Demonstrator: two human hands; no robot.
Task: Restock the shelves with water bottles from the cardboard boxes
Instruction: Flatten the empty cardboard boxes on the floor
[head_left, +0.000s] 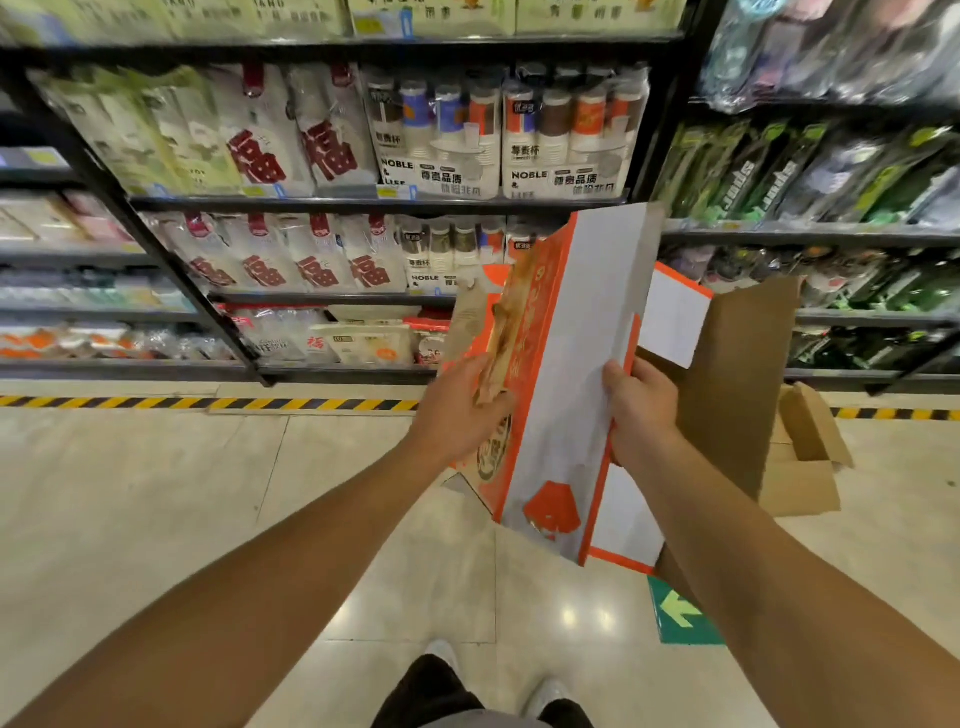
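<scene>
Both hands held one orange and white cardboard box (566, 384) up in the air, in front of the shelves (363, 200). The box sat between the two hands and was tilted, with its flaps open. The left hand (460, 410) gripped the box's orange printed side, with its fingers curled around the edge. The right hand (641, 410) gripped the other side, thumb on the white face. A plain brown cardboard box (800, 457) lay open on the tiled floor (156, 493), just past the right hand. Packs of paper cups (498, 130) stood on the shelves.
</scene>
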